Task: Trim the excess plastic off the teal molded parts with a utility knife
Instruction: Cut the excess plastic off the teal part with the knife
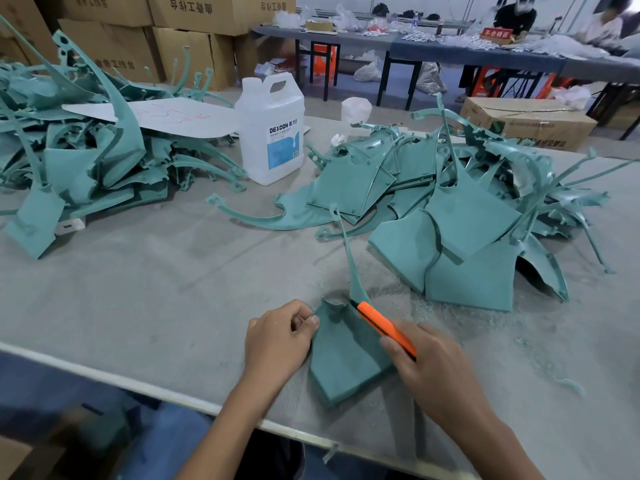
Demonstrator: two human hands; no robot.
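**Mia:** What are we holding with our left hand (277,337)?

**Tom:** We are pinching the top left corner of a flat teal plastic part shaped like a shield (343,358). Our fingers are curling tight on its edge.

**Mia:** And our right hand (433,368)?

**Tom:** We are wrapping its fingers round an orange utility knife with a black stripe (384,327). The knife's front end is touching the top edge of the part, right where a long thin teal stalk (349,258) is sticking up.

**Mia:** Where is the part lying?

**Tom:** It is lying flat on the grey table (138,289), between our two hands. Its bottom corner is pointing toward the table's pale front edge (104,368) and sitting near it.

**Mia:** Are we getting room to move?

**Tom:** On the left, yes. Bare table is stretching wide from our left hand up to a big messy heap of teal plastic pieces (69,150). On the right it is tighter. Another heap of teal molded parts (467,209) is sitting just past the knife. Its closest flat pieces are lying near our part, but we are seeing a gap between them.

**Mia:** What is standing between the heaps?

**Tom:** A white plastic jug with a blue label (270,133) is standing upright, well apart from our hands.

**Mia:** And those tiny bits?

**Tom:** Little teal shavings (540,358) are lying on the table to the right of our right hand.
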